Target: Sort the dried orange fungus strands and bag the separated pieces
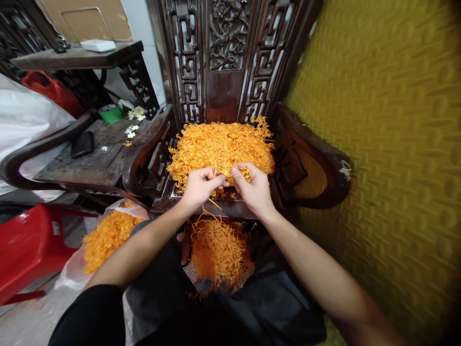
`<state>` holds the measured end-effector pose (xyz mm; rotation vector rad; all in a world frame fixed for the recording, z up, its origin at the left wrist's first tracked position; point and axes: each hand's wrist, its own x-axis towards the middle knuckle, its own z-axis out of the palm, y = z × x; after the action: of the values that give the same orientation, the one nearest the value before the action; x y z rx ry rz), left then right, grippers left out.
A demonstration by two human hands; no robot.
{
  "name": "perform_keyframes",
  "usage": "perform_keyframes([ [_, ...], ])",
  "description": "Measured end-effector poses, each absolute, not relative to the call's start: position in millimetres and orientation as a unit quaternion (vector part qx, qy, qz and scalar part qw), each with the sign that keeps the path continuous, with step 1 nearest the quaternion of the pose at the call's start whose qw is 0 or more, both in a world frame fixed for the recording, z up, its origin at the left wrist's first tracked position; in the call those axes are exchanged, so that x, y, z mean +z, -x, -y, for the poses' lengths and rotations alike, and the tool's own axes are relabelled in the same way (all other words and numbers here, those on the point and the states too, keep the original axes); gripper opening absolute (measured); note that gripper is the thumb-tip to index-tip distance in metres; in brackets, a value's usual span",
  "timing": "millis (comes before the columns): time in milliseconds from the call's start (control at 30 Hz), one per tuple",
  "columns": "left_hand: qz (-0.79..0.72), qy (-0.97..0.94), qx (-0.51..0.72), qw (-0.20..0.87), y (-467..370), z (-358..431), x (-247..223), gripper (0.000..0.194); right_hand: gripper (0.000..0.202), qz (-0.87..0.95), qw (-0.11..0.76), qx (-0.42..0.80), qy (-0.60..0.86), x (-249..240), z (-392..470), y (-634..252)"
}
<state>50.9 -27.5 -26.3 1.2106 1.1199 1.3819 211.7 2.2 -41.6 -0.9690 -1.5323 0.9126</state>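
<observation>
A large heap of orange, thin-branched pieces [223, 144] lies on the seat of a dark carved wooden chair [225, 96]. At the heap's front edge my left hand [205, 185] is closed in a pinch on a thin orange stem. My right hand [252, 187], just to its right, has thumb and fingers closed round a small orange cluster. The fingertips of both hands nearly meet. Below them, between my legs, sits a second tangle of orange stems [219, 250].
At the left, a plastic bag of orange pieces [111, 235] stands beside a red stool [29, 245]. A wooden side seat [86, 163] bears green tape [110, 113], a black wallet-like object [82, 144] and white bits. The chair's right arm [334, 168] borders a yellow textured surface [389, 144].
</observation>
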Motion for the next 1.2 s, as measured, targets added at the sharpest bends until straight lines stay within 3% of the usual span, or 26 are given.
perform_keyframes([
  [233, -0.496, -0.642, 0.535, 0.234, -43, 21, -33, 0.039, 0.049, 0.729, 0.494, 0.278, 0.383, -39, 5, -215],
  [367, -0.486, -0.696, 0.510, 0.140, -46, 23, -33, 0.039, 0.026, 0.726, 0.497, 0.239, 0.410, -39, 9, -210],
  [433, -0.470, -0.717, 0.502, 0.116, -50, 24, -30, 0.039, 0.025, 0.725, 0.497, 0.232, 0.417, -38, 5, -210],
  [567, -0.473, -0.700, 0.496, 0.200, -47, 27, -23, 0.041, 0.032, 0.617, 0.586, 0.250, 0.462, -35, -29, -232],
  [667, -0.492, -0.639, 0.499, 0.318, -32, 28, -20, 0.045, 0.045, 0.440, 0.686, 0.357, 0.456, -29, -54, -260],
  [767, -0.490, -0.625, 0.505, 0.337, -19, 28, -19, 0.047, 0.045, 0.399, 0.604, 0.543, 0.425, -22, -52, -273],
  [867, -0.479, -0.636, 0.514, 0.320, -16, 28, -17, 0.048, 0.033, 0.404, 0.501, 0.651, 0.403, -16, -35, -268],
  [1000, -0.489, -0.639, 0.504, 0.315, -20, 31, -15, 0.048, 0.023, 0.394, 0.472, 0.700, 0.364, -14, -24, -260],
  [1200, -0.497, -0.619, 0.509, 0.332, -24, 30, -14, 0.047, 0.028, 0.422, 0.475, 0.687, 0.351, -14, -20, -254],
])
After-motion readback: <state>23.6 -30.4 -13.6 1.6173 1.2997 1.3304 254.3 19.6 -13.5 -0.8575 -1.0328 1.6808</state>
